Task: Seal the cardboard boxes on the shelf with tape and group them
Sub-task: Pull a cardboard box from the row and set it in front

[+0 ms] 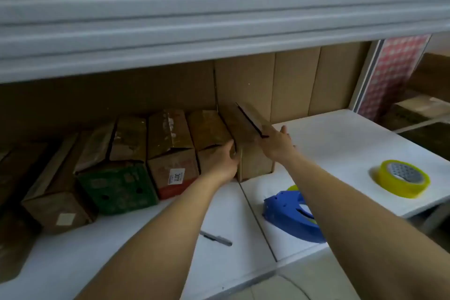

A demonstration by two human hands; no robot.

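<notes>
With my left hand (225, 157) flat on the near face of the end box (253, 151), last in the row toward the shelf (341, 143)'s right end, and my right hand (276, 140) open against its raised flap (252, 118), I should fold it down square before taping.

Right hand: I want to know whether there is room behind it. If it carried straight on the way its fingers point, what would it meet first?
The right hand points up and back along the raised flap of the rightmost box. Beyond it, probably the cardboard back panel; depth is unclear.
</notes>
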